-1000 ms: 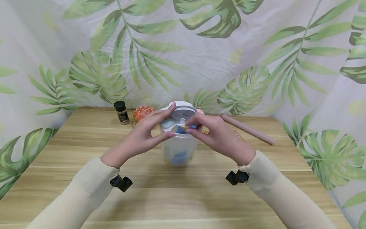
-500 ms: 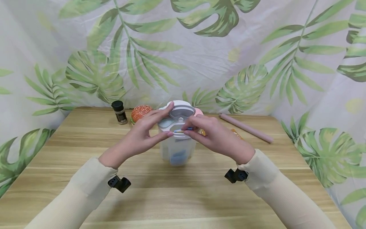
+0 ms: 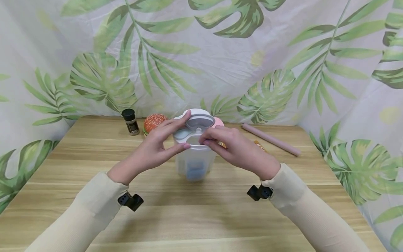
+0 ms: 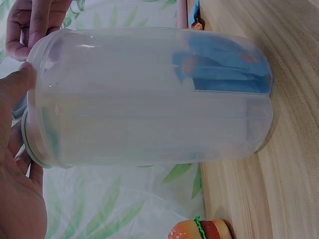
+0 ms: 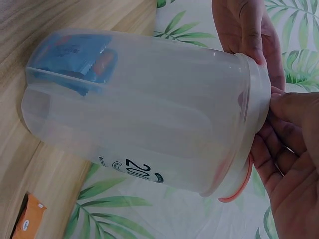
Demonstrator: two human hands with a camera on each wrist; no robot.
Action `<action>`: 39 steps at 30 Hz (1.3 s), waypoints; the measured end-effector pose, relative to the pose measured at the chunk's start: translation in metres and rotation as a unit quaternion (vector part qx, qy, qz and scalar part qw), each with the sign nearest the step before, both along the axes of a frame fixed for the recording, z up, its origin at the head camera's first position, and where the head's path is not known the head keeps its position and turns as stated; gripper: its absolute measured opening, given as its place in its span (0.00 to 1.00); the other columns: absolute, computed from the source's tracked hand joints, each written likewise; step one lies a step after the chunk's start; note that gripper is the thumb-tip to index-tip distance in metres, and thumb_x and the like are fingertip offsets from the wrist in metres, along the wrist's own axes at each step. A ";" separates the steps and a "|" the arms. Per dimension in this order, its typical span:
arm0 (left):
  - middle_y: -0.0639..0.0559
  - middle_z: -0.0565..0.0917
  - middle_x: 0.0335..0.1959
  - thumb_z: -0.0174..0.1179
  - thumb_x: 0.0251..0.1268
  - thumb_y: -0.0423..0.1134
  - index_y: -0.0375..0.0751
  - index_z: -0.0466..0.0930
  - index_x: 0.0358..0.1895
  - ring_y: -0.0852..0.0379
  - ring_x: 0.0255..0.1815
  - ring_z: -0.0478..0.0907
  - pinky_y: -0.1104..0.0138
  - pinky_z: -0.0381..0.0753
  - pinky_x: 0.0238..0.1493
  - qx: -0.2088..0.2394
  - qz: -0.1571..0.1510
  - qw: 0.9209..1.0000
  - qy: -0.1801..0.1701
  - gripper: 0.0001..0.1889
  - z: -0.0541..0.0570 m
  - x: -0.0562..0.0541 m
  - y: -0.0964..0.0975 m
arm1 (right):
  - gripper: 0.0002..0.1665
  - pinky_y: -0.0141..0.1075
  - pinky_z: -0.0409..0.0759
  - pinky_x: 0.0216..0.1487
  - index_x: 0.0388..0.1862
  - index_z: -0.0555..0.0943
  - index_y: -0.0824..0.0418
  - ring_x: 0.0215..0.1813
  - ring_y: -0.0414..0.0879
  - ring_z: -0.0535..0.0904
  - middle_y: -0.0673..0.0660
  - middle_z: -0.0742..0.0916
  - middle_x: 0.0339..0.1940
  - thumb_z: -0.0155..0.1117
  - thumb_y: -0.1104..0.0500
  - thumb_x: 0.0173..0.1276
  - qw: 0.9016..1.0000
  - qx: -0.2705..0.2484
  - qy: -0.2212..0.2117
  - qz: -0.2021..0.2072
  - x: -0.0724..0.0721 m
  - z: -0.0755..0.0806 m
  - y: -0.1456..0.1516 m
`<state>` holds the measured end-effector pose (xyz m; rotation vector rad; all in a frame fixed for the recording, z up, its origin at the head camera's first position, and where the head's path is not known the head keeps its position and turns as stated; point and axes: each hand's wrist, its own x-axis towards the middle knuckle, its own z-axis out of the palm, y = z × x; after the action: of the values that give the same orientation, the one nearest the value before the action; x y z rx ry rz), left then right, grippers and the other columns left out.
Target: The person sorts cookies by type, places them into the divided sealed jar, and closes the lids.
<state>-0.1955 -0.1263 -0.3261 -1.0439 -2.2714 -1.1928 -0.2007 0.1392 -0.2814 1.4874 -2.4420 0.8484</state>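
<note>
One translucent container upright on the counter, long axis vertical, opening upward; dark print on its side legible as 200, blue packets at the bottom inside too blurred to read; left hand spread wide at the rim, right hand curled narrow there, cannot tell if holding anything

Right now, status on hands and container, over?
Left hand grips container at top; right hand at opening, grip unclear. Container upright, flap raised, blue packets inside. Right hand partly covers opening.
</note>
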 end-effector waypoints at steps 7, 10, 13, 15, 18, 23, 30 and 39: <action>0.43 0.78 0.74 0.74 0.62 0.29 0.43 0.64 0.81 0.46 0.71 0.75 0.69 0.71 0.70 -0.002 0.003 1.000 -0.002 0.44 0.000 0.001 -0.001 | 0.08 0.34 0.85 0.53 0.49 0.85 0.61 0.48 0.40 0.84 0.52 0.90 0.46 0.65 0.68 0.75 1.000 -0.019 0.001 0.003 0.002 0.001 0.004; 0.43 0.78 0.74 0.74 0.62 0.29 0.44 0.64 0.81 0.46 0.71 0.75 0.69 0.71 0.70 -0.002 0.010 1.000 -0.006 0.44 0.001 0.003 -0.003 | 0.09 0.33 0.85 0.51 0.50 0.85 0.62 0.50 0.42 0.86 0.54 0.90 0.49 0.66 0.70 0.74 0.998 -0.055 0.011 0.007 0.001 0.001 0.007; 0.42 0.80 0.71 0.74 0.61 0.28 0.45 0.64 0.81 0.46 0.69 0.76 0.72 0.71 0.69 0.005 0.016 1.000 -0.011 0.44 0.000 0.004 -0.005 | 0.10 0.30 0.85 0.48 0.49 0.85 0.63 0.48 0.44 0.88 0.56 0.92 0.48 0.67 0.72 0.72 0.994 -0.099 0.036 -0.007 -0.001 0.000 0.014; 0.42 0.80 0.71 0.74 0.61 0.28 0.45 0.64 0.81 0.47 0.70 0.75 0.75 0.69 0.70 0.008 0.016 1.000 -0.014 0.44 0.000 0.005 -0.006 | 0.11 0.28 0.85 0.49 0.48 0.86 0.65 0.47 0.46 0.88 0.58 0.92 0.46 0.68 0.74 0.70 0.990 -0.129 0.047 -0.023 -0.004 -0.002 0.021; 0.42 0.79 0.72 0.74 0.61 0.28 0.43 0.64 0.81 0.46 0.70 0.75 0.75 0.69 0.71 0.009 0.011 1.000 -0.011 0.44 -0.001 0.004 -0.006 | 0.10 0.24 0.84 0.54 0.46 0.86 0.67 0.46 0.44 0.88 0.59 0.92 0.43 0.67 0.76 0.69 0.985 -0.156 0.048 -0.059 -0.008 -0.007 0.038; 0.45 0.76 0.76 0.74 0.61 0.29 0.43 0.64 0.81 0.46 0.74 0.73 0.66 0.70 0.73 -0.001 0.009 1.000 -0.009 0.44 0.000 0.002 -0.005 | 0.06 0.19 0.82 0.55 0.46 0.86 0.67 0.47 0.40 0.88 0.60 0.92 0.45 0.64 0.71 0.74 0.979 -0.132 -0.007 -0.154 -0.016 -0.022 0.075; 0.45 0.75 0.77 0.74 0.62 0.30 0.42 0.64 0.81 0.44 0.74 0.73 0.55 0.72 0.73 -0.006 0.009 1.000 -0.010 0.44 0.002 0.002 -0.003 | 0.08 0.41 0.87 0.51 0.50 0.84 0.66 0.48 0.56 0.88 0.63 0.91 0.45 0.62 0.63 0.79 0.957 -0.001 -0.106 -0.270 -0.032 -0.054 0.124; 0.44 0.76 0.76 0.74 0.63 0.30 0.43 0.64 0.81 0.44 0.74 0.73 0.50 0.73 0.72 -0.008 0.009 1.000 -0.021 0.43 0.003 0.002 -0.001 | 0.13 0.57 0.84 0.56 0.54 0.81 0.74 0.50 0.61 0.85 0.70 0.88 0.48 0.64 0.68 0.75 0.936 0.069 -0.158 -0.307 -0.051 -0.107 0.171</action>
<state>-0.1938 -0.1269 -0.3230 -1.0106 -2.3217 -1.2003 -0.2518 0.3098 -0.3883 0.5532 -2.9833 0.8272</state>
